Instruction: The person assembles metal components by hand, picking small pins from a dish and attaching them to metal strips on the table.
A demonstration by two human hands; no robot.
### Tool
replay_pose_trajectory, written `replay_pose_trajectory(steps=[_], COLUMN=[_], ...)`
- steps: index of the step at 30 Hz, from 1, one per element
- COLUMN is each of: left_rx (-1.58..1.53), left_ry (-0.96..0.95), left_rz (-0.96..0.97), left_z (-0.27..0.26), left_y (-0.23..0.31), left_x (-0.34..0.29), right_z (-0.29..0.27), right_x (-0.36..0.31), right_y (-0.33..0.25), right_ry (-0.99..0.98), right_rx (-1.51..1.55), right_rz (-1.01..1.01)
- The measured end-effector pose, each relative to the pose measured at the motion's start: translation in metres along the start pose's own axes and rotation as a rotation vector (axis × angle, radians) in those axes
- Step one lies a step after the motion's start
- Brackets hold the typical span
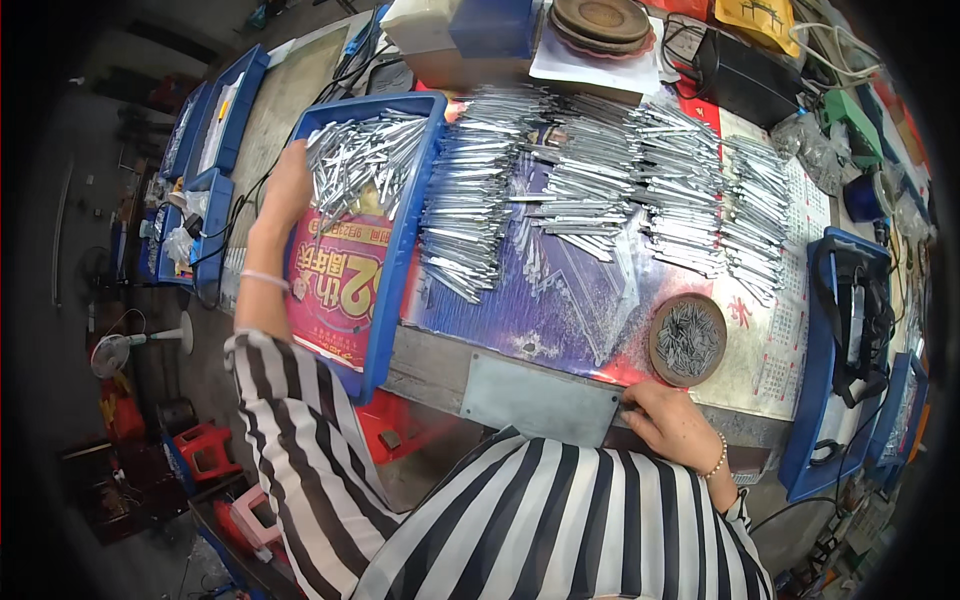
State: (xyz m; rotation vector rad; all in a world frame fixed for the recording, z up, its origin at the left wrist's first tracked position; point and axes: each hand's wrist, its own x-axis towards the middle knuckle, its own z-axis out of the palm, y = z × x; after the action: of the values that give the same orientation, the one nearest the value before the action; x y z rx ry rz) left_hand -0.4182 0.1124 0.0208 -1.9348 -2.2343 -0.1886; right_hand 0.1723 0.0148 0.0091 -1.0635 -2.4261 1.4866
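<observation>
My left hand (287,185) reaches into a blue plastic tray (405,240) at the left and closes on a bundle of long thin metal rods (355,160) piled at its far end. The tray's floor is lined with a pink printed sheet (340,290). My right hand (668,420) rests at the near table edge, fingertips on the right end of a grey metal plate (540,402); whether it holds anything small I cannot tell. Just beyond it stands a round shallow dish (688,340) filled with short metal pins.
Rows of metal rods (600,190) lie stacked across the table on a printed sheet. Blue trays (820,400) stand at the right edge and more (225,115) at the far left. Boxes, stacked round dishes (600,22) and cables crowd the back. Red stools (205,450) stand on the floor.
</observation>
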Motion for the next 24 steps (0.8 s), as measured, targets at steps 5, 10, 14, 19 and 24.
replay_pose_trajectory(steps=[5,10,14,19,24], left_rx=[-0.173,-0.369,-0.521,-0.452,-0.243], left_ry=[0.051,-0.096,-0.222,-0.300,-0.224], left_rz=[0.123,0.291,0.540,0.585,0.617], left_z=[-0.077,-0.102,-0.050,0.008,0.019], left_y=[0.053,0.170,0.247,0.306,0.323], left_x=[-0.045,-0.088,-0.123,-0.139,-0.143], right_z=[0.001,0.003,0.005,0.001,0.002], right_x=[0.001,0.004,-0.004,-0.020,-0.030], right_y=[0.001,0.004,0.004,0.007,0.016], right_ry=[-0.035,-0.051,-0.020,-0.015,0.070], right_rx=[-0.008,-0.029,-0.030,-0.070,-0.043], right_rz=[-0.047,-0.123,-0.128,-0.069,-0.053])
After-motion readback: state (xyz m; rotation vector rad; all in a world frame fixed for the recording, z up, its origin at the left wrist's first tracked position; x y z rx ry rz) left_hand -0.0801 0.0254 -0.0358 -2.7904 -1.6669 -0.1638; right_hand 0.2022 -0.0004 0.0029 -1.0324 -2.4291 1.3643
